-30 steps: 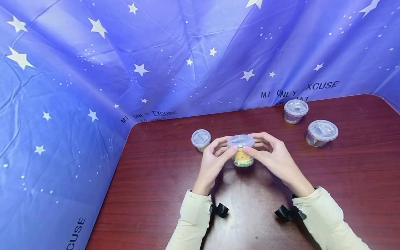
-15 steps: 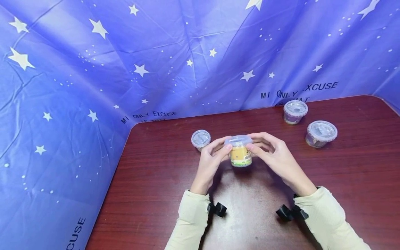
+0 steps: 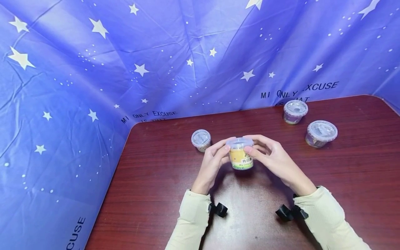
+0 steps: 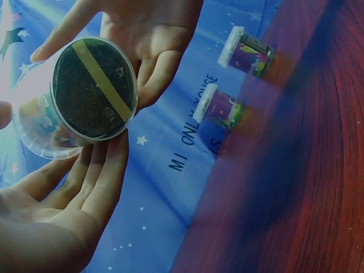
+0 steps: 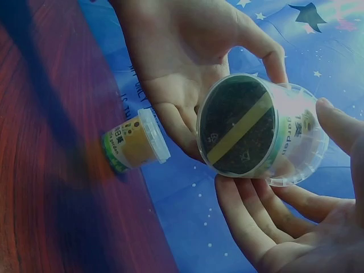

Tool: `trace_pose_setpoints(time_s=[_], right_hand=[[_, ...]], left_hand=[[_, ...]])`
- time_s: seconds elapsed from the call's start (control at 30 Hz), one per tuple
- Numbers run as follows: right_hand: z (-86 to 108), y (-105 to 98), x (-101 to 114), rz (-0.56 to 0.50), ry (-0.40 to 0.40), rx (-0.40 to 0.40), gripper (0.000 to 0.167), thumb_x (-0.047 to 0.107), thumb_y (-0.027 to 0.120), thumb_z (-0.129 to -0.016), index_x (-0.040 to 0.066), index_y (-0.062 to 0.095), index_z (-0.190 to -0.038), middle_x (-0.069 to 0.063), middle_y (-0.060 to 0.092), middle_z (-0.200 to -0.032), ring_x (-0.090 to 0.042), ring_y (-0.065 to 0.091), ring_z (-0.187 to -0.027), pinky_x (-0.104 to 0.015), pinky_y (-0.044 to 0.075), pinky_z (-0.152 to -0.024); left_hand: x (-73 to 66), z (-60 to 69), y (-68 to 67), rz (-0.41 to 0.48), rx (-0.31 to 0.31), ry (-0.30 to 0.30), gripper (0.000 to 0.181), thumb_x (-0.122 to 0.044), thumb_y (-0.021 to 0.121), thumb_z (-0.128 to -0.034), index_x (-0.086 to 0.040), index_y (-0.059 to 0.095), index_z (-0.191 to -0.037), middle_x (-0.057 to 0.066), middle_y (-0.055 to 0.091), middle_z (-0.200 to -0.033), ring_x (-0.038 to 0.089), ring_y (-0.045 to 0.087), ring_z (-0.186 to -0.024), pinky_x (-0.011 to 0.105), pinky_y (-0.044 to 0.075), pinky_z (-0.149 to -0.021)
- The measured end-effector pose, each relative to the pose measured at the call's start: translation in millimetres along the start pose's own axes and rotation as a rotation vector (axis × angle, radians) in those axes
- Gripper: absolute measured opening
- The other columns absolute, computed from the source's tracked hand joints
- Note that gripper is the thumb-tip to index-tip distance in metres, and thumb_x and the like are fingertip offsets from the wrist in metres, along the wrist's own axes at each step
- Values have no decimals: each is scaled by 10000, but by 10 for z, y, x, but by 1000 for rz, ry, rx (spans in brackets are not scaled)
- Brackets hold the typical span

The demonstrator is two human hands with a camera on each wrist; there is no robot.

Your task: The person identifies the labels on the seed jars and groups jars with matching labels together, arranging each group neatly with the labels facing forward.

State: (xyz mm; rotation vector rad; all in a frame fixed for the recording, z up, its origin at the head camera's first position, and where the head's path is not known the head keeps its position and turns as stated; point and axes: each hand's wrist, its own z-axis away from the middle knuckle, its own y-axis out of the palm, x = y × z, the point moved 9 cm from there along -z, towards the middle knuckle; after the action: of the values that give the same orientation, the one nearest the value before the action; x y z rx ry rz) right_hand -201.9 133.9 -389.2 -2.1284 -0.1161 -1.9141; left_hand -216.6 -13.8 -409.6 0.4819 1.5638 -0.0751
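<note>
Both hands hold one clear plastic cup (image 3: 241,159) with a translucent lid and a yellow and green label, raised off the table. My left hand (image 3: 210,165) grips its left side, thumb at the front near the rim. On the right side my right hand (image 3: 276,159) grips it, its thumb also on the front. Dark, soil-like filling and a yellow strip show through the cup's bottom (image 4: 94,94) in the left wrist view. Just beyond my left hand stands a smaller-looking lidded cup (image 3: 201,139), whose yellow label (image 5: 126,143) shows in the right wrist view.
Two lidded cups with purple labels, a farther one (image 3: 295,113) and a nearer one (image 3: 322,134), stand at the back right of the dark red wooden table (image 3: 150,194). A blue star-printed cloth (image 3: 175,45) hangs behind the table and along its left.
The cup has turned between my hands, bringing more of the label's lettering to the front. It tilted more upright to my view and sank slightly. The other cups stayed put.
</note>
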Motion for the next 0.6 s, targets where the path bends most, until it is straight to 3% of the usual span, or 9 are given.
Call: trace_pose_setpoints(time_s=[0.17,0.4,0.6], right_hand=[[1,-18,8,43,-6,-44,383,235,632,-984,76,573,-1327,-48,660,-1128,-105,654,-1025,-195,532,-852],[9,-95,41,116,-10,-150,402,263,706,-934,131,610,-1302,35,695,-1095,-103,648,-1011,-188,504,-805],[12,-98,33,104,-12,-156,394,267,692,-944,109,605,-1294,32,695,-1082,-93,650,-1001,-185,519,-810]], left_hand=[[8,-8,2,-3,14,0,515,-245,522,-968,58,518,-1385,246,585,-1319,112,633,-1061,283,553,-904],[-34,0,-29,-67,-58,3,430,-159,580,-969,23,549,-1357,177,619,-1254,104,635,-1027,288,555,-898],[-28,0,-29,-88,-88,-13,401,-120,626,-951,12,583,-1328,146,647,-1184,92,649,-981,265,563,-861]])
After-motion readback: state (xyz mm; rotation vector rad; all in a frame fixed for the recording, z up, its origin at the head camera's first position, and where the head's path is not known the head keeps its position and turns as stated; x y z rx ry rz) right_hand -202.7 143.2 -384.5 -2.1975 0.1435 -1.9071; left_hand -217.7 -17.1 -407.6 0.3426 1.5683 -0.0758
